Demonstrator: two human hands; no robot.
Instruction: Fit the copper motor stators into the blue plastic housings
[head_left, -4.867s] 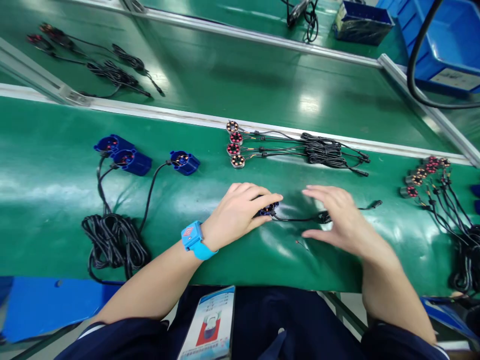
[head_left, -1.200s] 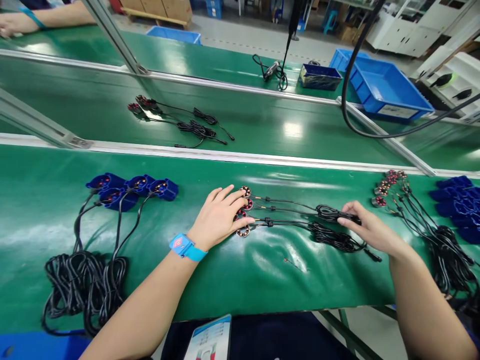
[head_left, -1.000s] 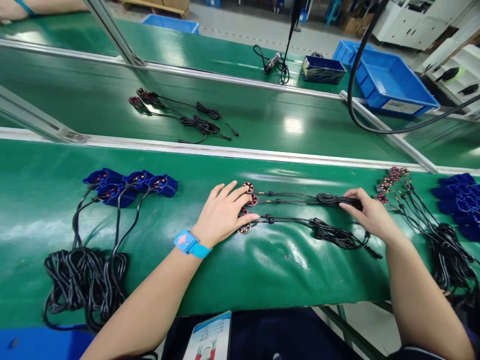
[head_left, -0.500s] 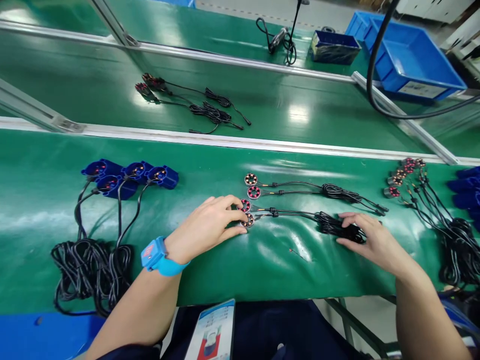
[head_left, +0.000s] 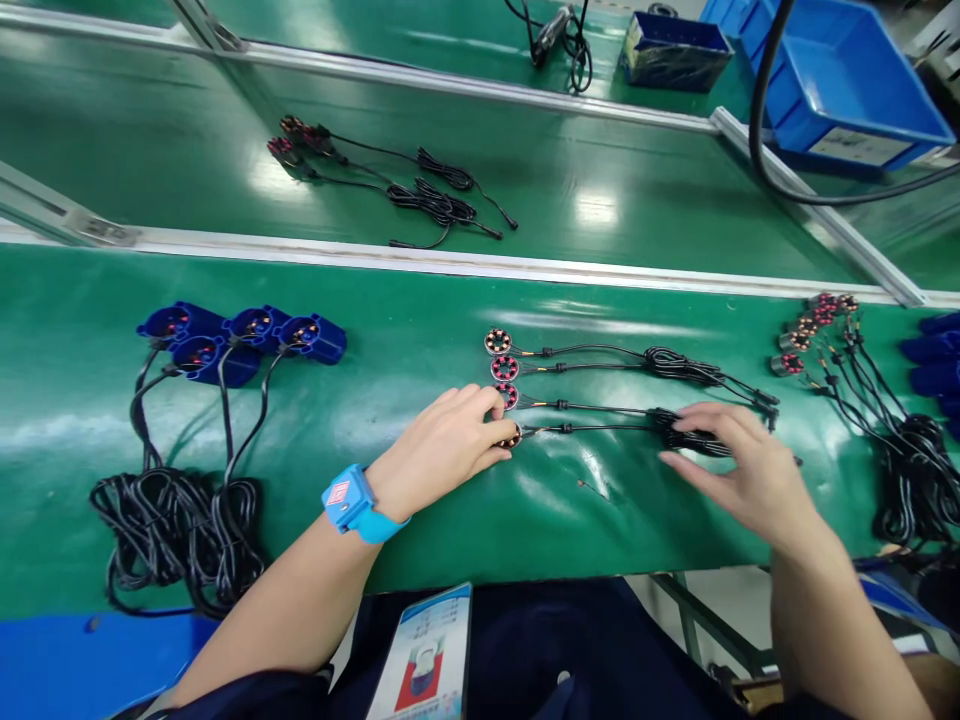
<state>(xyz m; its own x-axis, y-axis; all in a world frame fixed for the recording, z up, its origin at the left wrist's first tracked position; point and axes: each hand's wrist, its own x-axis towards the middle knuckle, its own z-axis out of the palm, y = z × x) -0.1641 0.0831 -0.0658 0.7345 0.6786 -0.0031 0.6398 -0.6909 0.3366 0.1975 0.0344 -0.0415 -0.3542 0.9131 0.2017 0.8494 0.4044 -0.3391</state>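
My left hand point(head_left: 469, 430), with a blue wrist strap point(head_left: 364, 503), is closed at the nearest of a column of small motor stators. Its thumb and fingers pinch this copper-wound stator point(head_left: 513, 436), partly covering it. The bent fingers also lie against a red-wound stator point(head_left: 510, 397) just beyond. Farther up are another red-wound stator point(head_left: 505, 369) and a copper-wound stator point(head_left: 497, 342). Black cables run rightward from them. My right hand point(head_left: 739, 465) is open over the coiled cable bundle point(head_left: 705, 443) of the two nearer stators, thumb and fingers apart, hiding part of it.
Dark blue housings point(head_left: 315, 338) with thick coiled cables point(head_left: 176, 530) lie at left. More stators point(head_left: 802, 330) with cables sit at right beside blue housings point(head_left: 934, 350). Behind a metal rail point(head_left: 450, 262) lie further wired stators point(head_left: 300, 145). A blue bin point(head_left: 870, 80) stands at back right.
The nearest stator has moved towards me and slightly right with my left hand, widening its gap from the red-wound one. The cable bundle under my right hand has shifted right. The view has tilted slightly.
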